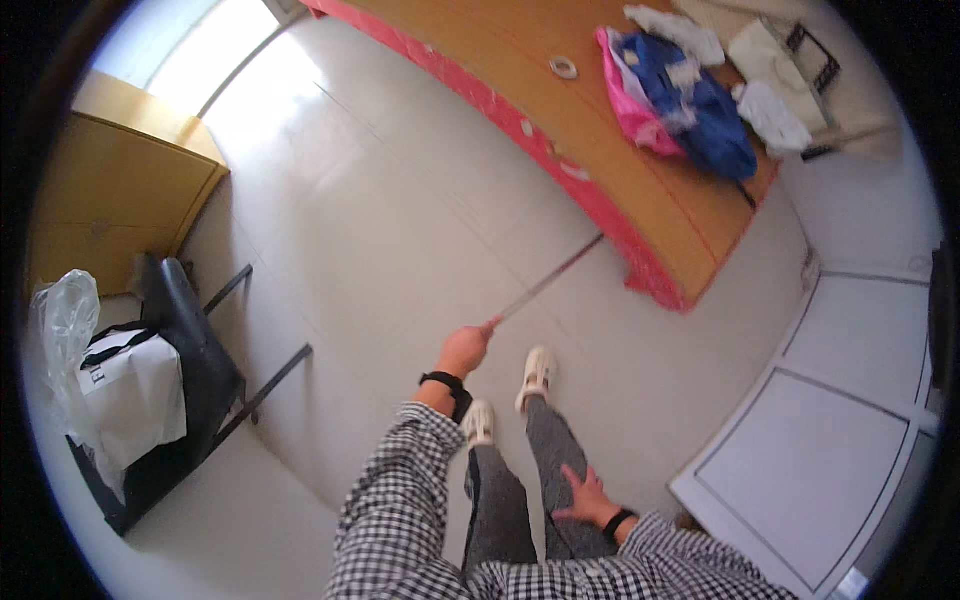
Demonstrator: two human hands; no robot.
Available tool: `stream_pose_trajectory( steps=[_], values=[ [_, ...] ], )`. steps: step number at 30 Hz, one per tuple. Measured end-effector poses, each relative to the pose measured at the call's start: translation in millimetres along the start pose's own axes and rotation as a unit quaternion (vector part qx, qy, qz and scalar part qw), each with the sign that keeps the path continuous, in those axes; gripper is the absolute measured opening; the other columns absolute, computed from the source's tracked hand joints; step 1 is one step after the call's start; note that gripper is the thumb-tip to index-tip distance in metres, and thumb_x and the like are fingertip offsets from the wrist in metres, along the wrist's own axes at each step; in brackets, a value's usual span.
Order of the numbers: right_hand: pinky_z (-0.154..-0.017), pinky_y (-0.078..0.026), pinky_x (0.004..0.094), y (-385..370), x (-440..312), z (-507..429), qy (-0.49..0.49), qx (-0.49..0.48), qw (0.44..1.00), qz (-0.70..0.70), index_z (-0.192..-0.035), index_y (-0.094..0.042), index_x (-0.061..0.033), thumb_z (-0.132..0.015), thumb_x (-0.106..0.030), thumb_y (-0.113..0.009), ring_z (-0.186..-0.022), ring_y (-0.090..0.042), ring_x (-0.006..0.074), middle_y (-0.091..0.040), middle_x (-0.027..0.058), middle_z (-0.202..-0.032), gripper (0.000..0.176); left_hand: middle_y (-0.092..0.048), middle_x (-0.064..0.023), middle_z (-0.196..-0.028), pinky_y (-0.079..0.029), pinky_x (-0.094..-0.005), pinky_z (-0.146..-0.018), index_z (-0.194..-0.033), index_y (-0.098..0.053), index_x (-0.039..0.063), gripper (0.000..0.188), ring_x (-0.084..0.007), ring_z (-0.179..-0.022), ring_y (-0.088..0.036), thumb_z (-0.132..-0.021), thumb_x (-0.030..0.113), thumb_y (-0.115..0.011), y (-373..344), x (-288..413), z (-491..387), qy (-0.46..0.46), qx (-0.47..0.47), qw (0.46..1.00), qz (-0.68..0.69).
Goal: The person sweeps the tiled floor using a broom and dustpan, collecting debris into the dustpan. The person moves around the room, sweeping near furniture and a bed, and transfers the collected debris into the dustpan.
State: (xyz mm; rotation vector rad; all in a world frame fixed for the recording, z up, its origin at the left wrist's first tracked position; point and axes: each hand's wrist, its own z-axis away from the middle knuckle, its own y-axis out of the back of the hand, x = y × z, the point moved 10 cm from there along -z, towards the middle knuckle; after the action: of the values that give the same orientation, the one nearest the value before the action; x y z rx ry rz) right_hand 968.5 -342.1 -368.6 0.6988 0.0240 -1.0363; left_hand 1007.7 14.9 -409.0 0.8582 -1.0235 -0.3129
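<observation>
My left hand is closed around the near end of a thin, dark reddish rod. The rod slants away to the right, and its far part is hidden at the red lower edge of a brown-topped platform or bed. Fingers spread, my right hand rests on my right leg in grey trousers and holds nothing. Both wrists carry black bands. My cream shoes stand on the pale tiled floor between the hands and the rod.
On the platform lie a roll of tape, blue cloth, pink cloth and white plastic bags. A black chair at left bears a white bag. Beyond it is a yellow wooden cabinet; white panels stand right.
</observation>
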Motion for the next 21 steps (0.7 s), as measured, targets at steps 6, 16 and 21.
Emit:
stream_pose_trajectory(
  steps=[6, 16, 21],
  values=[
    [-0.087, -0.036, 0.0513, -5, 19, 2, -0.078, -0.075, 0.989, 0.102, -0.132, -0.022, -0.0238, -0.056, -0.041, -0.075, -0.112, -0.027, 0.0476, -0.009, 0.0271, -0.133, 0.095, -0.057, -0.0207, -0.083, -0.043, -0.0431, -0.065, -0.121, -0.044, 0.026, 0.034, -0.0359, -0.076, -0.055, -0.087, 0.022, -0.039, 6, -51, -36, 0.076, 0.099, 0.99, 0.064],
    [-0.085, -0.039, 0.0506, -3, 4, -26, -0.079, -0.135, 0.983, 0.092, -0.13, -0.024, -0.0267, -0.061, -0.03, -0.072, -0.113, -0.03, 0.045, -0.015, 0.0211, -0.133, 0.084, -0.055, -0.023, -0.098, -0.045, -0.0331, -0.071, -0.126, -0.038, 0.013, 0.039, -0.0338, -0.085, -0.057, -0.087, 0.015, -0.042, 34, -95, 319, 0.326, 0.086, 0.926, 0.169],
    [-0.086, -0.038, 0.0501, 14, 11, -65, -0.081, -0.138, 0.981, 0.111, -0.131, -0.023, -0.0247, -0.06, -0.033, -0.072, -0.111, -0.03, 0.0468, -0.013, 0.0241, -0.133, 0.087, -0.057, -0.0199, -0.078, -0.045, -0.0384, -0.062, -0.126, -0.038, 0.02, 0.039, -0.0351, -0.07, -0.056, -0.087, 0.019, -0.041, 51, -63, 258, 0.194, 0.028, 0.971, 0.14]
  ],
)
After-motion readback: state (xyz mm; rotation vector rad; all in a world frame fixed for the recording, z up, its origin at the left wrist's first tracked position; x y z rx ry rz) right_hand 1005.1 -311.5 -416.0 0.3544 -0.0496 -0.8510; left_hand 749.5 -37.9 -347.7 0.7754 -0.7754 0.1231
